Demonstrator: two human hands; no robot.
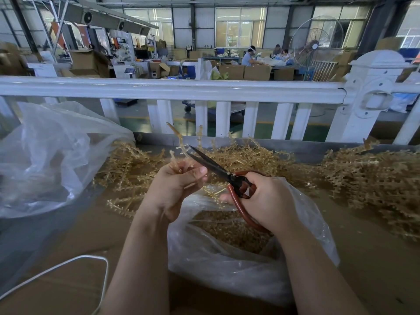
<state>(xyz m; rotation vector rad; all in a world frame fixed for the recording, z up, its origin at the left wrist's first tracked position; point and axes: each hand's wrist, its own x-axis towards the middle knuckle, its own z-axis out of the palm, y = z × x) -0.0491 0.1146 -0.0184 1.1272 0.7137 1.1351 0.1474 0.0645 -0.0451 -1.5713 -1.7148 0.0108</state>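
My left hand (175, 189) grips a yellowish plastic sprue (180, 142) with small parts branching off it, held upright above the table. My right hand (266, 201) holds red-handled scissors (229, 178), fingers through the loops. The dark blades are slightly apart and their tips touch the sprue just above my left fingers. Below both hands stands an open clear plastic bag (227, 264) with several small cut-off yellowish pieces inside.
Heaps of the same yellowish sprues (368, 176) lie across the brown cardboard-covered table (68, 246). A big crumpled clear bag (45, 160) sits at the left and a white cord (68, 262) at the front left. A white fence (181, 89) stands behind the table; people work far behind.
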